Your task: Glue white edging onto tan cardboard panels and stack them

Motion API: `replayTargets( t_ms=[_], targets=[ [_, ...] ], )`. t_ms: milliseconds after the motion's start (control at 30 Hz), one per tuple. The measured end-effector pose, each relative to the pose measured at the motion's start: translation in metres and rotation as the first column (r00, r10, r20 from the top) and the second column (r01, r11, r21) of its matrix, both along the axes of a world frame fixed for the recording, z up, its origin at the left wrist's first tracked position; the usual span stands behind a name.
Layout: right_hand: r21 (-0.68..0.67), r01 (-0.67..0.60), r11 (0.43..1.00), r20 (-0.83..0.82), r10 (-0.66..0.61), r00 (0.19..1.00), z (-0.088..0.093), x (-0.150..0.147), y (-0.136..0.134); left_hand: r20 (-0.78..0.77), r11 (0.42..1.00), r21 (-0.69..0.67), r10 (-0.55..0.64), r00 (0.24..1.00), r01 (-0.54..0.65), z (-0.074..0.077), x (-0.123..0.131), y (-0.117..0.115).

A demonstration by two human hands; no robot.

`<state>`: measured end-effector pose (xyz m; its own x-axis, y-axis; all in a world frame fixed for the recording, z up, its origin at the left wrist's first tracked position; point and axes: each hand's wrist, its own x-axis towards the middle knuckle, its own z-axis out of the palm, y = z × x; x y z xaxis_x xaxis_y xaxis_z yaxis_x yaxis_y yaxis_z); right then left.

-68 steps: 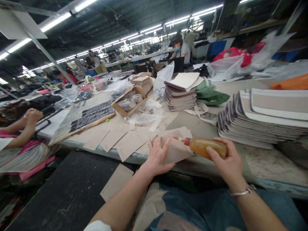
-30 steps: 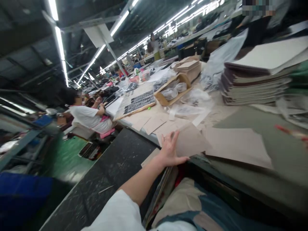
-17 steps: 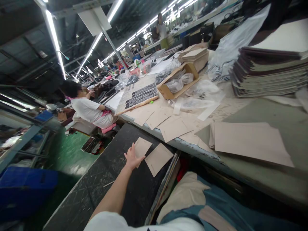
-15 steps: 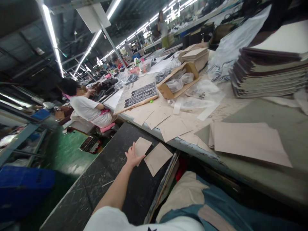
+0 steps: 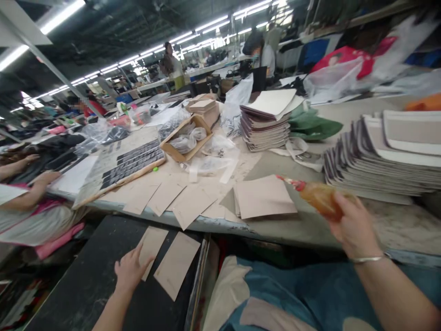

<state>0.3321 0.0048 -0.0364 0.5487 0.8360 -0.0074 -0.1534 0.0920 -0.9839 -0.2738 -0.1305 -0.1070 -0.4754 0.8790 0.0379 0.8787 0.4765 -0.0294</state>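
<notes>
My left hand [image 5: 129,269] is open, fingers spread, at the edge of a beige piece [image 5: 153,248] lying on a dark board [image 5: 93,271]; whether it presses on the piece I cannot tell. Beside it on the board lies a second beige piece [image 5: 177,266]. My right hand [image 5: 353,225] is closed around a squeeze bottle [image 5: 320,200] of amber liquid, its red nozzle pointing left. Left of that nozzle, a stack of beige sheets [image 5: 265,197] rests on the worktable [image 5: 310,230]. Several more beige pieces [image 5: 193,202] overlap along the table's front edge.
Tall stacks of dark-edged panels [image 5: 375,161] stand at the right, with another stack [image 5: 265,124] farther back. An open cardboard box [image 5: 188,138] holds plastic bags. Rows of black strips [image 5: 132,165] lie on a board. A co-worker's arm [image 5: 31,193] shows at the left.
The view has swung right. My right hand has come into view with the bottle in it. My left hand stays by the same beige piece on the dark board.
</notes>
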Motion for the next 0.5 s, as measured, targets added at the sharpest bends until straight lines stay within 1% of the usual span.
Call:
replayTargets(
  t_ms=[67, 100, 167, 233, 267, 300, 333, 367, 400, 433, 500],
  targets=[
    [0.003, -0.034, 0.999, -0.133, 0.034, 0.991, -0.002, -0.005, -0.001, 0.025, 0.983, 0.165, -0.088, 0.996, 0.082, -0.002, 0.012, -0.002],
    [0.01, -0.044, 0.999, -0.153, 0.045, 0.987, -0.003, -0.007, -0.001, 0.064, 0.96, 0.245, -0.154, 0.986, 0.134, 0.0, 0.026, -0.002],
    [0.025, -0.048, 0.999, -0.085, 0.05, 0.995, -0.006, -0.011, -0.002, 0.147, 0.886, 0.381, -0.342, 0.928, 0.266, 0.006, 0.064, 0.002],
    [0.029, -0.049, 0.998, 0.033, 0.048, 0.998, -0.011, -0.014, -0.002, 0.193, 0.781, 0.473, -0.543, 0.817, 0.408, 0.013, 0.113, 0.012],
    [0.026, -0.049, 0.998, 0.094, 0.047, 0.995, -0.014, -0.015, -0.002, 0.213, 0.721, 0.498, -0.64, 0.738, 0.482, 0.017, 0.139, 0.02],
    [0.024, -0.048, 0.999, 0.148, 0.044, 0.988, -0.016, -0.017, -0.001, 0.221, 0.639, 0.529, -0.738, 0.637, 0.558, 0.021, 0.164, 0.03],
    [0.022, -0.049, 0.999, 0.196, 0.043, 0.98, -0.018, -0.018, -0.001, 0.201, 0.547, 0.58, -0.814, 0.545, 0.603, 0.024, 0.187, 0.042],
    [0.019, -0.049, 0.999, 0.24, 0.043, 0.97, -0.018, -0.02, -0.001, 0.184, 0.48, 0.614, -0.859, 0.478, 0.627, 0.027, 0.208, 0.054],
    [0.013, -0.05, 0.999, 0.282, 0.044, 0.958, -0.018, -0.023, -0.001, 0.163, 0.426, 0.646, -0.888, 0.431, 0.633, 0.03, 0.227, 0.068],
    [0.006, -0.048, 0.999, 0.324, 0.043, 0.945, -0.016, -0.026, -0.002, 0.156, 0.394, 0.665, -0.904, 0.397, 0.635, 0.031, 0.242, 0.082],
    [-0.013, -0.042, 0.999, 0.402, 0.044, 0.915, -0.012, -0.033, -0.004, 0.154, 0.341, 0.677, -0.932, 0.327, 0.652, 0.033, 0.265, 0.107]
  ],
)
